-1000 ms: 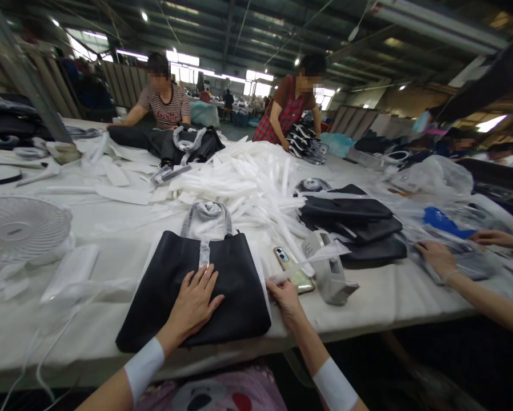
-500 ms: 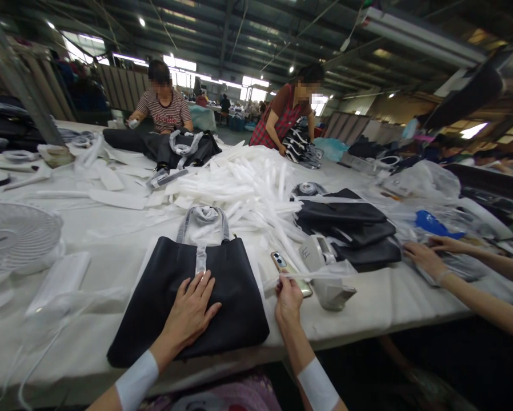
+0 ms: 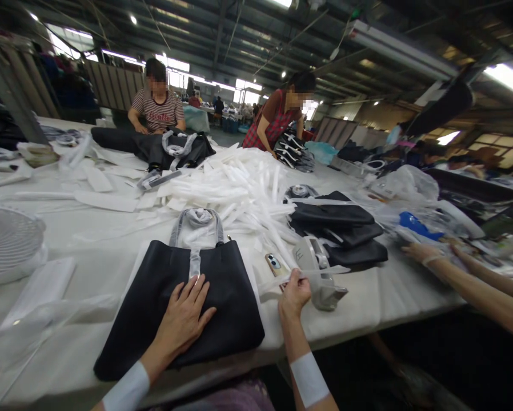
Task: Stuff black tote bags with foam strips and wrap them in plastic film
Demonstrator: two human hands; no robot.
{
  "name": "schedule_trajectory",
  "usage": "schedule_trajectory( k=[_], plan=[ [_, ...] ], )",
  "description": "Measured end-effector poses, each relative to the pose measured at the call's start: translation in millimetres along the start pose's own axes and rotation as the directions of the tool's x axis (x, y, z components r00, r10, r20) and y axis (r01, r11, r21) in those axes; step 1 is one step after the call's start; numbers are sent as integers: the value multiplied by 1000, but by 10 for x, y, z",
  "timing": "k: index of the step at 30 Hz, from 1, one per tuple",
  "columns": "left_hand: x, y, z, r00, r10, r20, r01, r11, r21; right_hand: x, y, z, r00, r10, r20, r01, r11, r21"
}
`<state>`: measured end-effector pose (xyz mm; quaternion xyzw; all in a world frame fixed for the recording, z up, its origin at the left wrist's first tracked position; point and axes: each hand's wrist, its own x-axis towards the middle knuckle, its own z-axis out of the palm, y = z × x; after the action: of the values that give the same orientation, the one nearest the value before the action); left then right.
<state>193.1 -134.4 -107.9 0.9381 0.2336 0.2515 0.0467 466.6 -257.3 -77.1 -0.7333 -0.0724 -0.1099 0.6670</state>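
A black handbag (image 3: 222, 291) lies flat on the white-covered table before me, its wrapped handles (image 3: 197, 220) pointing away. My left hand (image 3: 183, 314) rests on its front with fingers spread, the fingertips at the lower end of the wrapped strap (image 3: 195, 264). To the right of the bag, my right hand (image 3: 295, 292) pinches a thin translucent strip (image 3: 319, 273). Partly behind that hand lies a phone (image 3: 273, 263). A grey-white tape dispenser (image 3: 314, 257) stands just to the right of the phone.
White strips (image 3: 235, 182) are heaped beyond the bag. Black bags (image 3: 333, 220) are stacked at the right, near another person's arms (image 3: 466, 274). A white fan (image 3: 10, 242) stands at the left. Two people work across the table. A clear plastic bag (image 3: 406, 185) lies far right.
My right hand has moved rightward with the strip, now covering more of the phone. My left hand stays on the bag. The view has shifted slightly, and the neighbour's hands have moved.
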Motion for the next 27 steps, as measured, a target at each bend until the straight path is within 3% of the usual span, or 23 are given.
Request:
schedule_trajectory(
  k=[6, 19, 23, 24, 25, 26, 27],
  plan=[
    [-7, -8, 11, 1000, -4, 2, 4, 1000, -16, 99, -187, -150, 999, -10, -50, 9, 1000, -26],
    [-13, -21, 32, 1000, 1, 22, -1, 1000, -9, 190, -494, -181, 996, 25, 84, -30, 998, 61],
    [1, -20, 20, 1000, -20, -2, 20, 999, -51, 137, -813, -229, 987, -84, 139, 91, 995, -47],
    [4, -12, -7, 1000, -30, 1, 30, 998, -61, 50, -924, -200, 966, -159, 204, 180, 980, -88],
    [8, -1, -41, 999, -40, 10, 41, 997, -72, -70, -1034, -144, 911, -261, 320, 310, 944, -112],
    [14, 9, -79, 998, -50, 24, 52, 995, -84, -217, -1135, -65, 795, -373, 478, 468, 879, -92],
    [22, 15, -114, 997, -59, 43, 63, 993, -99, -383, -1216, 36, 610, -472, 637, 622, 783, -16]
  ],
)
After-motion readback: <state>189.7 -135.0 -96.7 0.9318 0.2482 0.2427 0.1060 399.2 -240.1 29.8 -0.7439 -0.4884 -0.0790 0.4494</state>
